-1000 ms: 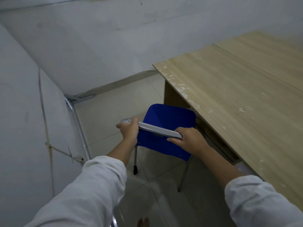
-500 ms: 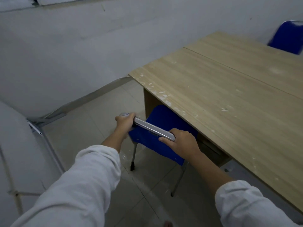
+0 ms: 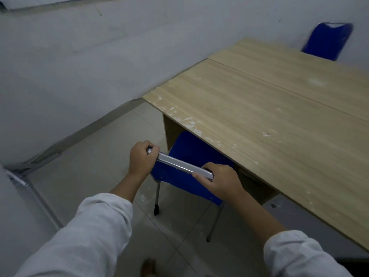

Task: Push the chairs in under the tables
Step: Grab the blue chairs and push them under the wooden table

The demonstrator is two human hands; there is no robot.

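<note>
I count two blue chairs and two wooden tables set edge to edge, with a seam between their tops. My left hand [image 3: 140, 158] is curled round one end of the near chair's [image 3: 191, 150] silver back rail [image 3: 179, 165]. My right hand [image 3: 221, 181] wraps the other end, thumb lying along the bar. The seat's front is already tucked under the long edge of the near table [image 3: 259, 140], just beside its side panel. The back and two legs stand out over the tiled floor [image 3: 99, 156], with open room to my left as far as the wall [image 3: 79, 66]. The rail runs about parallel to that table edge, and the seat faces in under the top. The second chair [image 3: 327, 42] stands beyond the far table [image 3: 299, 64].
</note>
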